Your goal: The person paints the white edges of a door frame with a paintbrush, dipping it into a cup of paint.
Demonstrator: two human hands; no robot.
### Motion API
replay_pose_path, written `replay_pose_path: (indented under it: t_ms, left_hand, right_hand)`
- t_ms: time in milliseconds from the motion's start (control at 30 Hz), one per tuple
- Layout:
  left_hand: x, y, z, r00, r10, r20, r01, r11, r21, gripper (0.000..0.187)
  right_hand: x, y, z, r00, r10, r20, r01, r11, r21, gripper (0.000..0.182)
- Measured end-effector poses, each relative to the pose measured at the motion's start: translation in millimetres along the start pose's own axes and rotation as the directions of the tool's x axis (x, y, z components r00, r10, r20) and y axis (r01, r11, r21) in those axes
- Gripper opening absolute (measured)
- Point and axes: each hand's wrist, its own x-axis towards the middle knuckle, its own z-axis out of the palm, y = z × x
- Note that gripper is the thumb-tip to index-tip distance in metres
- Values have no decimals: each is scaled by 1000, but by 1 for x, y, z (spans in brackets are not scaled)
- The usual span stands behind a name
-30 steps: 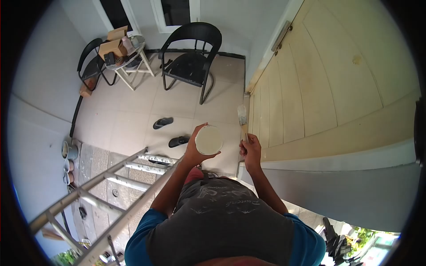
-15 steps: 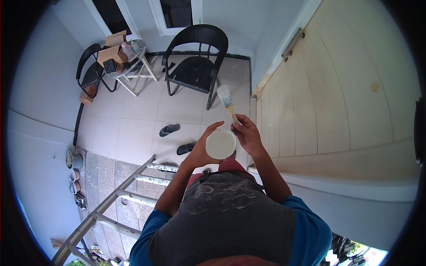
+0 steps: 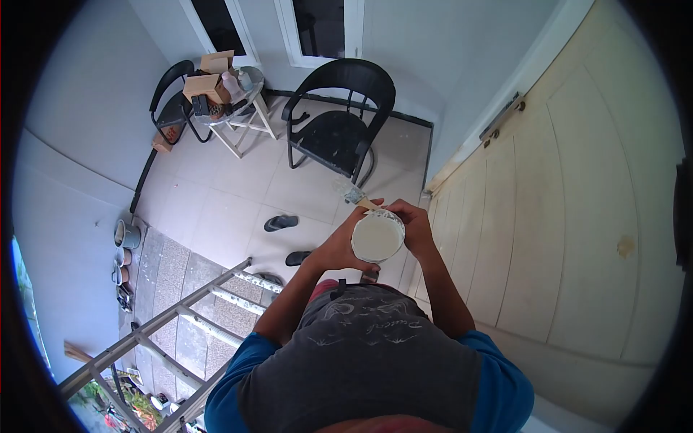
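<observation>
A round container [image 3: 378, 237] of off-white paint is held in front of my body, with paint smeared on its rim. My left hand [image 3: 342, 247] is wrapped round its left side, thumb underneath near the front. A paintbrush [image 3: 351, 192] with whitish, paint-coated bristles points away to the left beyond the far rim. Its wooden handle runs toward my right hand [image 3: 414, 222], whose curled fingers are at the container's upper right edge. The handle's end is hidden by the fingers and the rim.
An aluminium ladder [image 3: 178, 309] stands at my left. Ahead are a black armchair [image 3: 333, 137] and a small table with a cardboard box [image 3: 208, 88] and bottles. A pale wooden door [image 3: 534, 238] is on the right. Dark sandals [image 3: 281, 223] lie on the tiles.
The paintbrush has swung left and lower, from standing above the container to lying toward its far rim. My right hand has moved in against the container. The view has shifted slightly.
</observation>
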Motion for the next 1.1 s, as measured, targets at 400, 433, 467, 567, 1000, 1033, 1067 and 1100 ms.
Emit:
replay_pose_path:
  t_ms: [400,433,467,567,1000,1033,1067,1100]
  left_hand:
    - [51,-22,-13,996,9,-85,-12,999,-38,113]
    - [54,-22,-18,996,4,-90,-8,999,-42,113]
    - [58,-21,-24,996,5,-91,-7,1000,-25,112]
    - [66,-21,-41,996,5,-92,-6,1000,-13,113]
    - [83,-34,-206,986,-61,-158,78,992,104,114]
    - [81,-35,-222,984,-61,-168,80,991,110,114]
    - [79,-38,-237,982,-39,-182,63,990,123,113]
    - [78,-40,-251,980,-16,-200,44,990,136,113]
  right_hand:
    - [46,-14,-40,996,-68,50,73,990,-117,24]
    - [52,-15,-40,997,-67,47,72,990,-119,25]
    - [57,-13,-40,997,-58,49,64,991,-120,25]
    - [76,-7,-40,997,-41,66,56,970,-237,26]
    - [211,-90,46,899,-432,67,431,851,-299,17]
    - [213,-123,67,853,-513,101,523,840,-143,23]
    - [210,-149,85,778,-610,153,627,771,-111,32]
    - [208,-161,95,721,-648,246,660,750,42,41]
